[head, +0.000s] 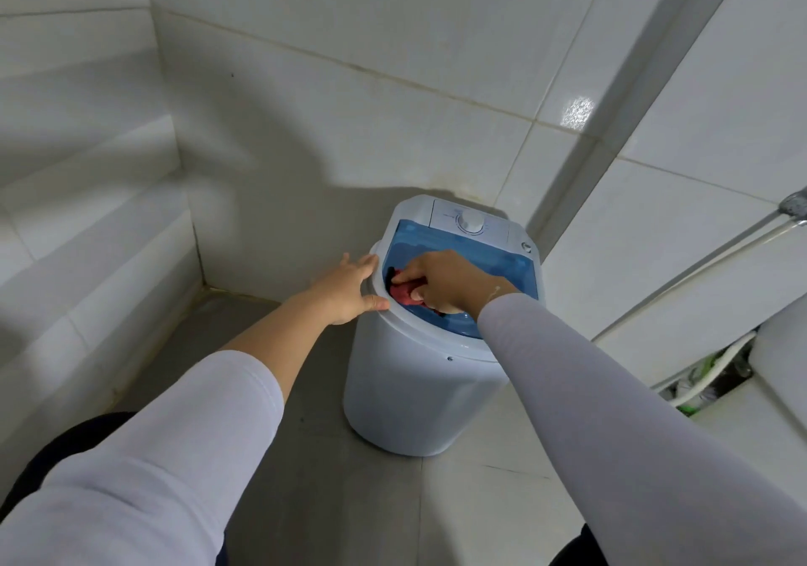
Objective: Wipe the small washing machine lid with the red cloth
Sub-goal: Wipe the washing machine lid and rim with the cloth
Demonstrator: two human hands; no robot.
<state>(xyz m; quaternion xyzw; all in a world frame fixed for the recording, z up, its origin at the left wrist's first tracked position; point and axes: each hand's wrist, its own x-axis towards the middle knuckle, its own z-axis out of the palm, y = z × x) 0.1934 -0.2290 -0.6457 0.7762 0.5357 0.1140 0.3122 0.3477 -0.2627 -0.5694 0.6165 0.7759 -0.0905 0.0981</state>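
A small white washing machine (410, 391) stands on the grey floor in a tiled corner. Its translucent blue lid (493, 255) is closed on top, with a white control dial (471, 221) behind it. My right hand (445, 279) presses a bunched red cloth (404, 294) onto the lid's front left part; most of the cloth is hidden under the fingers. My left hand (349, 290) rests flat with spread fingers against the machine's left rim, thumb on the white edge, holding nothing.
White tiled walls close in behind and on both sides. A shower hose and metal pipe (742, 242) run along the right wall. A white fixture (781, 369) with a hose and green items beside it sits at the right.
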